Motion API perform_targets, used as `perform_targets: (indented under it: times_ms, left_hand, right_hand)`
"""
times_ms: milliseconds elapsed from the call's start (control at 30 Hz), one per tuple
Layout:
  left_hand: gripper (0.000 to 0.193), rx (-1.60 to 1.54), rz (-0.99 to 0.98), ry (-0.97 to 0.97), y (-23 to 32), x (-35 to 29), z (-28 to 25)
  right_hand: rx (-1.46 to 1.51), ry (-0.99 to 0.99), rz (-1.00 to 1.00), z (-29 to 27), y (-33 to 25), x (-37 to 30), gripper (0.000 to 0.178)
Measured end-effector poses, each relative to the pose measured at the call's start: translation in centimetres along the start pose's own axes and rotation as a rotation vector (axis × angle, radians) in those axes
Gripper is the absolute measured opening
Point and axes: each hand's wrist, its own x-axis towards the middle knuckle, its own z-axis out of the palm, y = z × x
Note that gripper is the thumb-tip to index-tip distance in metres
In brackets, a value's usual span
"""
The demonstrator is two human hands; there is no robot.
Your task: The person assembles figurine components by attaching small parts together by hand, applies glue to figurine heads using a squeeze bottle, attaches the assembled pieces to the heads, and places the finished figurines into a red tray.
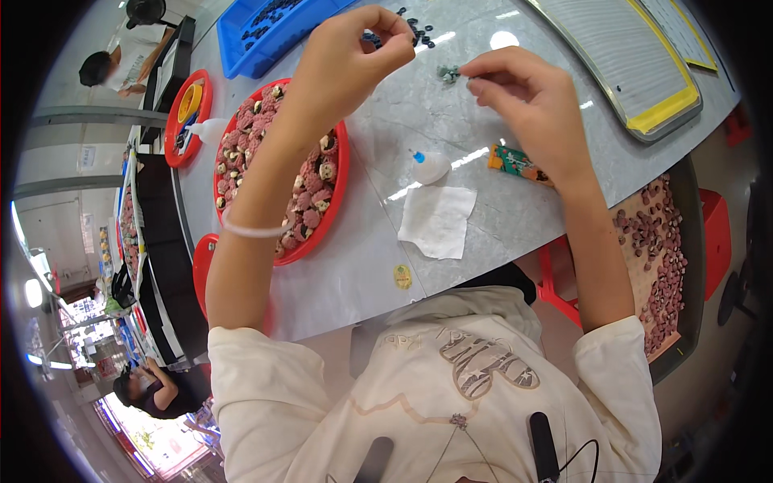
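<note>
Many dark pieces (423, 37) lie loose on table (362, 258) near blue tray (232, 58), red basin (342, 177) looks full, overall progress unclear; left hand (354, 48) fingertips pressed together, right hand (527, 101) fingertips at grey-green cluster (448, 75) over table, grip unclear.

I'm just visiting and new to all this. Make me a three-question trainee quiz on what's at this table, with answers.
1. What lies just on the person's side of the blue-tipped bottle?
a) the red tray
b) the white cloth
c) the pink pieces

2. True or false: the blue tray has dark pieces in it.

3. Fill in: the grey-green bits are closest to the fingertips of the person's ____ hand.

Key:
1. b
2. True
3. right; the right hand reaches in beside them.
</note>
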Motion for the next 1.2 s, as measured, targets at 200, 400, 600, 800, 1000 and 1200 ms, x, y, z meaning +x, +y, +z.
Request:
perform_targets:
  times_ms: [200,400,600,800,1000,1200]
  left_hand:
    - [0.018,-0.329,-0.119,0.041,5.3,-6.6,-1.3]
    - [0.018,-0.598,-0.022,0.063,6.6,-9.0,-0.7]
    - [0.016,-0.613,0.212,0.099,7.0,-10.3,0.2]
    - [0.016,-0.53,0.295,0.163,6.9,-11.6,0.7]
    - [0.014,-0.453,0.34,0.236,6.9,-12.9,1.1]
    - [0.014,-0.418,0.335,0.254,6.6,-13.8,0.9]
  right_hand:
    - [0.479,-0.018,0.038,-0.1,-4.0,-1.6,0.017]
    - [0.6,-0.091,-0.072,1.1,-6.8,-2.8,0.019]
    - [0.74,-0.101,-0.099,2.3,-7.7,-4.0,0.017]
    - [0.877,-0.116,-0.127,3.2,-7.6,-5.2,0.017]
    - [0.899,-0.304,-0.071,2.5,-7.7,-5.5,0.015]
    - [0.823,-0.251,0.058,2.6,-9.7,-6.3,0.02]
